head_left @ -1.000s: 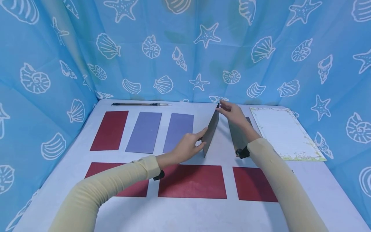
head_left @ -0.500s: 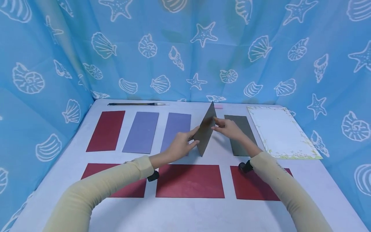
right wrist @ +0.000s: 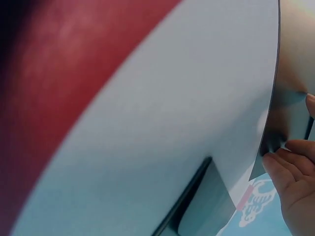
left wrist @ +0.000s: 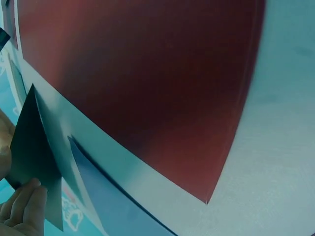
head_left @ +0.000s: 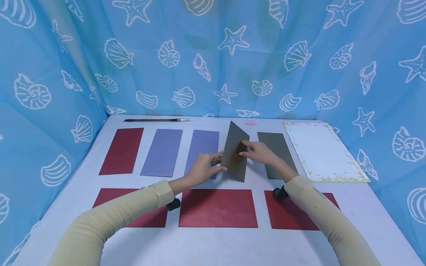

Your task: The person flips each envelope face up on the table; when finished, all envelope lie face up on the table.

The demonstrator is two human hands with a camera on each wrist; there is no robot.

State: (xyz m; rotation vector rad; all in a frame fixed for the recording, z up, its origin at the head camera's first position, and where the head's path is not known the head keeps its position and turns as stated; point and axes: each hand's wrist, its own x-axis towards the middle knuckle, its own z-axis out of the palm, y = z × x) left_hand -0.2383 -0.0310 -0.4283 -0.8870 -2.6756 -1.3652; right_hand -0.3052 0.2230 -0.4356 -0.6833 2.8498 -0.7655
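A dark grey-brown rectangular board (head_left: pixel 233 138) stands on edge between my hands in the head view, its broad face turned toward me. My left hand (head_left: pixel 203 168) pinches its left edge, thumb toward the near side. On the right edge, my right hand (head_left: pixel 261 152) holds the board with thumb and fingertips, which show against its face. The right wrist view has the right hand (right wrist: pixel 298 184) at the grey-brown board (right wrist: pixel 290 64). In the left wrist view, curled fingers (left wrist: pixel 29 201) lie at the board's (left wrist: pixel 34 157) lower part.
A second grey-brown board (head_left: pixel 277 149) lies to the right, beside a floral-bordered paper sheet (head_left: pixel 327 151). Two purple boards (head_left: pixel 162 151) and a red board (head_left: pixel 122 151) lie left. More red boards (head_left: pixel 217 208) form the front row. A brush (head_left: pixel 156 119) and pink eraser-like block (head_left: pixel 250 122) are behind.
The grey-brown board has turned so its face points more toward me. My right hand has come down from its top corner to the right edge; the left hand has shifted slightly left.
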